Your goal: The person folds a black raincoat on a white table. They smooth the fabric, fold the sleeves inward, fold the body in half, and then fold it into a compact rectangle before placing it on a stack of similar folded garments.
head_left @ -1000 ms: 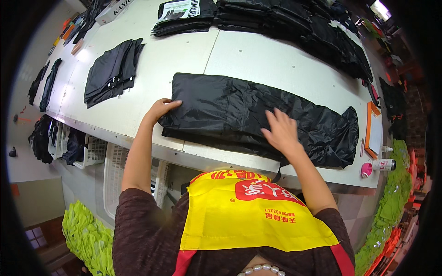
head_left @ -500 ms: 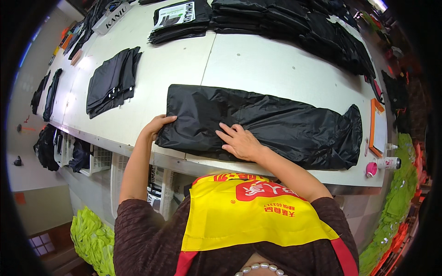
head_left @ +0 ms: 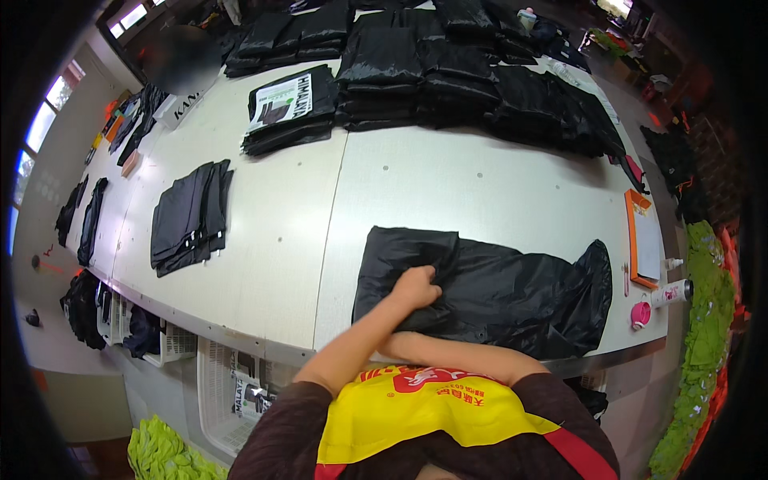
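Observation:
A long folded black garment [head_left: 520, 296] of thin, shiny fabric lies across the near part of the white table [head_left: 264, 312]. Its left end is doubled over, with the folded edge showing near the middle. On this folded part is my left hand [head_left: 418, 288], its fingers curled closed on the cloth. My right forearm crosses beneath the left one. Only a little of my right hand [head_left: 392, 346] shows at the garment's near edge; its fingers are hidden behind my left forearm.
Stacks of black packed garments [head_left: 380, 72] fill the far side. A pile of dark folded garments [head_left: 192, 216] lies left. At the right edge are an orange box [head_left: 638, 236], a pink cap [head_left: 640, 314] and a bottle [head_left: 672, 294]. White baskets [head_left: 212, 384] stand below.
The garment's left end has been folded over to the right. My left hand has moved from the left edge onto the fold; my right hand has drawn back under my left forearm. The view has shifted.

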The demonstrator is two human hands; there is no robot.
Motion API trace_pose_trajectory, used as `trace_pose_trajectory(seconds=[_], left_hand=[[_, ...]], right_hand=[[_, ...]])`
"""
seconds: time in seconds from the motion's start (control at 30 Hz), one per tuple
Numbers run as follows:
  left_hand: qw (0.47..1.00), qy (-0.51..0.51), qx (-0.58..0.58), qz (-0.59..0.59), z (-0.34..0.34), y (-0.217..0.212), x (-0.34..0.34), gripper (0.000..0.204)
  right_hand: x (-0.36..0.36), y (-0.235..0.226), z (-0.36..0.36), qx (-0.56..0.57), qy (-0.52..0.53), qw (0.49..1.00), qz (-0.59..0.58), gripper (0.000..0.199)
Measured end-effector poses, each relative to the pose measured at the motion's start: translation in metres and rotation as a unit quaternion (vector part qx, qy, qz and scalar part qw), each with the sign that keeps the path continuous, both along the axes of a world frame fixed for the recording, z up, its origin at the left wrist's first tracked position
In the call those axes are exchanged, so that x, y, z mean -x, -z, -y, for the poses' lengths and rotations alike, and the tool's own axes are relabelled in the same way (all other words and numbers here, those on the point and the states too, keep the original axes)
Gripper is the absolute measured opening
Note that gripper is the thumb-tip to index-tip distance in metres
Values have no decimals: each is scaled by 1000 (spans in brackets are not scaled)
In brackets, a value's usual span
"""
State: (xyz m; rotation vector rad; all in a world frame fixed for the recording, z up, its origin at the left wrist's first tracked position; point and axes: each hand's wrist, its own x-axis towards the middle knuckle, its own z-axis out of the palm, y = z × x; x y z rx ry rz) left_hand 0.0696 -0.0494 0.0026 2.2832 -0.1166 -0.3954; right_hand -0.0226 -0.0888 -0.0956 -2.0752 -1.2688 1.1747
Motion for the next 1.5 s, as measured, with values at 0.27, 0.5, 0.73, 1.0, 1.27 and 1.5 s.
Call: trace_pose_trajectory(seconds=[0.27,0.5,0.73,1.0,1.27,1.5], left_hand=[[991,21,-86,102,0,74,12,32],[992,117,-35,14,-8,-71,10,44],[917,95,-289,259,-23,-13,9,76],[923,76,-299,230,-22,-11,8,79],[922,68,-283,255,-22,-4,8,80],[917,52,-271,287,-23,-1,11,79]], right_hand=[[-103,-198,79,-242,195,922,232,35],[-132,-74,108,-189,282,879,335,42],[-252,-47,194,-385,568,712,-148,41],[-446,-194,401,-402,877,189,-182,80],[-472,-174,444,-481,821,148,-271,27],[-319,-174,411,-575,686,265,-358,18]])
